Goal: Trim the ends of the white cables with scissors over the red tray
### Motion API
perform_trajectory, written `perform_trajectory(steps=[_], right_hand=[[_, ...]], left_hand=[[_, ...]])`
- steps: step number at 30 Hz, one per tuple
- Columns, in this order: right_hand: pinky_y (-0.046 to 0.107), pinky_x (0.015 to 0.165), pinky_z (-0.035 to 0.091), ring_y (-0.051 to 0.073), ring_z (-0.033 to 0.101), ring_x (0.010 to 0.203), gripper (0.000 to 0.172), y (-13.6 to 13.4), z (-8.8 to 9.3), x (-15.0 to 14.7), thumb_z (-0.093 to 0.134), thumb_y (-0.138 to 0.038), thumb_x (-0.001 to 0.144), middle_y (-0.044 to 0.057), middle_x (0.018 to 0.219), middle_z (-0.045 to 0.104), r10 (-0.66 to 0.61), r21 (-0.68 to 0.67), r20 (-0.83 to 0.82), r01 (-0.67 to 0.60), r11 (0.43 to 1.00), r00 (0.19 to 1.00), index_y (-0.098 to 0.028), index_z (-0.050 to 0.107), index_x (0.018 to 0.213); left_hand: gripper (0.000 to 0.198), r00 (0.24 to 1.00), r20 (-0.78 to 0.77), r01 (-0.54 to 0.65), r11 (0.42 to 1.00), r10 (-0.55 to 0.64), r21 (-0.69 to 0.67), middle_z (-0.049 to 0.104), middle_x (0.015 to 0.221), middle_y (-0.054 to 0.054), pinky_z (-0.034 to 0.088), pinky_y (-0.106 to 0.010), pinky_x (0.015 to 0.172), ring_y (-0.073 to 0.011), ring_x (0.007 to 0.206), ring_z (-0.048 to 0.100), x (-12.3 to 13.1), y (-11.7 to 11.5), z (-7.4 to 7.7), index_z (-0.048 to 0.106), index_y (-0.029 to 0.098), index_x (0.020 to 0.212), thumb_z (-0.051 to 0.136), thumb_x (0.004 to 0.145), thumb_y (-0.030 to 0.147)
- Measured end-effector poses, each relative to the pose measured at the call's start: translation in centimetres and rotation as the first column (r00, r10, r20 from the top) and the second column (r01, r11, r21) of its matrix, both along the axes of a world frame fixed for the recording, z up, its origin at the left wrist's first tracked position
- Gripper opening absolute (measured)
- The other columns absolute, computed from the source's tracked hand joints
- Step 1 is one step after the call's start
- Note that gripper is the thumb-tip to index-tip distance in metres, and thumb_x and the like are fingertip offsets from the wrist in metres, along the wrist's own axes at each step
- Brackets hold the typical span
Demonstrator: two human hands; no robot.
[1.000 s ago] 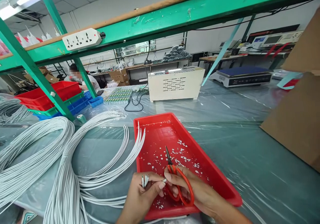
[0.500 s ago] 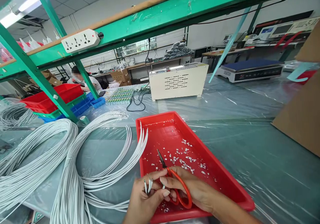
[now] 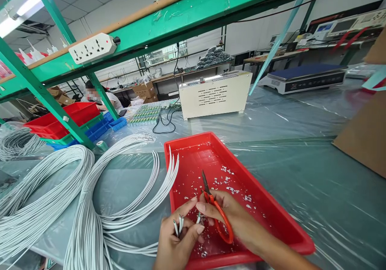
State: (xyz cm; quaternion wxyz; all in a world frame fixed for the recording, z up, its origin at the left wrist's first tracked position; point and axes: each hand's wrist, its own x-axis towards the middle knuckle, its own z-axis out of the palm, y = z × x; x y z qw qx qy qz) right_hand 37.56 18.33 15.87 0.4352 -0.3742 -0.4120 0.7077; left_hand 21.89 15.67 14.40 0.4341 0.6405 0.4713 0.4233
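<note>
Several white cables (image 3: pixel 179 224) are gripped in my left hand (image 3: pixel 178 238), their stripped ends poking up between the fingers. One of them stands apart between thumb and forefinger, showing a green inner wire at its tip. My right hand (image 3: pixel 229 211) holds orange-handled scissors (image 3: pixel 221 217), the dark blades pointing up and away over the tray. The right thumb and forefinger are close to that single cable end; whether they touch it I cannot tell. Beneath both hands lies a red tray (image 3: pixel 256 185) with white scraps (image 3: pixel 230 189) scattered on its floor.
Large coils of white cable (image 3: pixel 90 205) cover the bench at left, some ends resting over the tray's rim. Behind stand a beige metal box (image 3: pixel 215 95), a scale (image 3: pixel 304 79) and stacked bins (image 3: pixel 66 119). A cardboard box (image 3: pixel 364 133) is at right. A person (image 3: pixel 99 95) sits in the background.
The scissors and my right hand have shifted slightly up and right, away from the left hand's fingers. The single cable end with its green wire now shows more clearly.
</note>
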Motion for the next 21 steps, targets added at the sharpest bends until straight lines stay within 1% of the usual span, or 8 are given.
perform_trajectory(steps=[2, 4, 8, 11, 13, 16, 19, 21], right_hand=[[0.017, 0.044, 0.029, 0.007, 0.041, 0.046, 0.033, 0.1, -0.4, -0.1, 0.078, -0.041, 0.059, -0.007, 0.051, 0.048, 0.031, -0.033, -0.003, -0.031, 0.999, 1.0, -0.016, 0.058, 0.067], [0.017, 0.043, 0.029, 0.007, 0.042, 0.044, 0.036, 0.1, -0.8, -0.3, 0.075, -0.046, 0.061, -0.006, 0.049, 0.048, 0.072, -0.081, -0.008, -0.073, 0.994, 0.997, -0.016, 0.057, 0.064], [0.018, 0.04, 0.028, 0.008, 0.043, 0.04, 0.047, -0.2, -1.2, -0.7, 0.062, -0.061, 0.068, -0.004, 0.044, 0.048, 0.185, -0.153, -0.024, -0.186, 0.97, 0.983, -0.016, 0.053, 0.056], [0.018, 0.041, 0.031, 0.008, 0.042, 0.04, 0.05, -0.5, -1.2, -1.0, 0.056, -0.065, 0.068, -0.003, 0.045, 0.05, 0.205, -0.16, -0.014, -0.204, 0.966, 0.979, -0.017, 0.053, 0.058], [0.019, 0.04, 0.03, 0.008, 0.042, 0.04, 0.051, -0.6, -1.2, -1.1, 0.054, -0.067, 0.069, -0.003, 0.046, 0.05, 0.177, -0.146, 0.025, -0.172, 0.974, 0.984, -0.017, 0.052, 0.058], [0.02, 0.042, 0.029, 0.009, 0.042, 0.042, 0.049, -0.2, -1.2, -0.9, 0.056, -0.064, 0.07, -0.004, 0.049, 0.048, 0.069, -0.072, 0.115, -0.061, 0.996, 0.991, -0.017, 0.05, 0.059], [0.021, 0.05, 0.031, 0.01, 0.041, 0.051, 0.039, 0.2, -1.0, 0.2, 0.065, -0.054, 0.07, -0.006, 0.057, 0.045, -0.054, 0.052, 0.166, 0.046, 0.998, 0.985, -0.018, 0.049, 0.063], [0.022, 0.053, 0.03, 0.011, 0.04, 0.057, 0.033, 0.1, -0.7, 1.2, 0.068, -0.045, 0.071, -0.006, 0.06, 0.043, -0.125, 0.193, 0.281, 0.071, 0.979, 0.951, -0.019, 0.049, 0.065]], left_hand=[[0.038, 1.0, -0.023, -0.013, 1.0, 0.014, 0.027, 0.066, 0.05, -0.001, 0.036, -0.017, 0.044, -0.0071, 0.04, 0.04, -0.1, 0.1, 0.0, 0.062, 0.013, 0.114, 0.062, 0.078, 0.028], [0.035, 1.0, -0.015, -0.006, 0.999, 0.007, 0.034, 0.067, 0.052, -0.001, 0.038, -0.017, 0.045, -0.0077, 0.04, 0.045, -0.1, 0.1, 0.0, 0.064, 0.014, 0.11, 0.062, 0.078, 0.026], [0.029, 0.988, 0.131, 0.084, 0.996, -0.082, -0.014, 0.07, 0.058, -0.004, 0.048, -0.021, 0.055, -0.0141, 0.053, 0.063, 0.2, 0.1, 0.2, 0.065, 0.013, 0.107, 0.06, 0.08, 0.023], [0.028, 0.977, 0.193, 0.107, 0.993, -0.094, -0.056, 0.072, 0.061, -0.005, 0.05, -0.024, 0.057, -0.0162, 0.055, 0.065, 0.4, 0.1, 0.2, 0.065, 0.012, 0.106, 0.06, 0.079, 0.02], [0.026, 0.975, 0.214, 0.074, 0.995, -0.057, -0.073, 0.071, 0.058, -0.004, 0.05, -0.023, 0.056, -0.0156, 0.054, 0.064, 0.6, 0.1, 0.2, 0.066, 0.013, 0.102, 0.062, 0.077, 0.019], [0.023, 0.977, 0.21, -0.028, 0.996, 0.045, -0.08, 0.069, 0.052, -0.001, 0.046, -0.019, 0.052, -0.0121, 0.048, 0.06, 0.7, -0.1, 0.2, 0.068, 0.014, 0.094, 0.068, 0.072, 0.02], [0.023, 0.975, 0.187, -0.096, 0.988, 0.118, -0.122, 0.067, 0.049, 0.0, 0.041, -0.016, 0.048, -0.009, 0.044, 0.056, 0.8, -0.2, 0.4, 0.069, 0.015, 0.091, 0.071, 0.069, 0.021], [0.023, 0.968, 0.209, -0.102, 0.981, 0.136, -0.166, 0.068, 0.05, -0.001, 0.042, -0.016, 0.049, -0.0097, 0.046, 0.057, 0.7, -0.1, 0.6, 0.07, 0.015, 0.089, 0.072, 0.067, 0.023]])
